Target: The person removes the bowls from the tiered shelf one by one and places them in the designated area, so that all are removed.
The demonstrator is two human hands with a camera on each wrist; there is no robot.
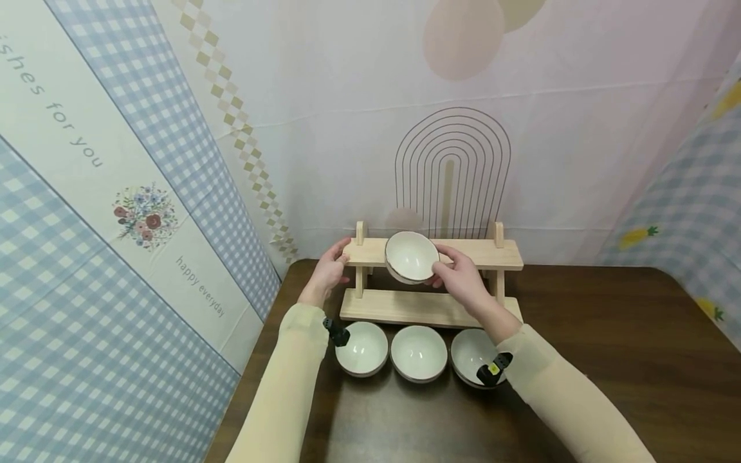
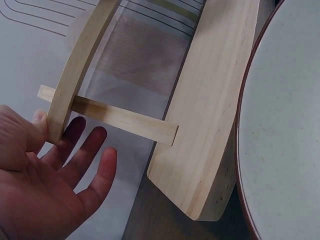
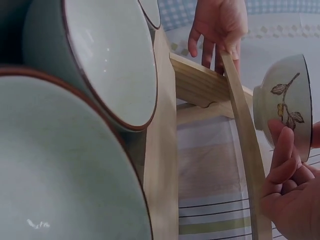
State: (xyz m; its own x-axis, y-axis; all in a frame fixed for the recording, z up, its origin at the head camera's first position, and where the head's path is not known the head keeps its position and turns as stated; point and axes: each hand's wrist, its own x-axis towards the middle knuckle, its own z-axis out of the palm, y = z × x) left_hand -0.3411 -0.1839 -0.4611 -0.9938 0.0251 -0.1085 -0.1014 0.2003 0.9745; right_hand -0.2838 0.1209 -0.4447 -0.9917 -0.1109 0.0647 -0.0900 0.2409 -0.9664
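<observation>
My right hand (image 1: pixel 463 278) pinches a bowl (image 1: pixel 412 256) by its right side, with the thumb at the rim. The bowl is white inside, tilted to face me, in front of the upper board of a two-tier wooden display rack (image 1: pixel 428 307). A leaf sprig decorates its outside in the right wrist view, where its foot (image 3: pixel 257 107) is close to the board; whether they touch I cannot tell. My left hand (image 1: pixel 327 273) grips the left end of the upper board, thumb on one face and fingers on the other, as the left wrist view shows at the board's end (image 2: pixel 61 117).
Three similar bowls stand in a row before the rack: a left one (image 1: pixel 362 350), a middle one (image 1: pixel 419 355) and a right one (image 1: pixel 470 354) partly behind my right wrist. The dark wooden table (image 1: pixel 596 334) meets a patterned cloth backdrop (image 1: pixel 336 161) behind the rack.
</observation>
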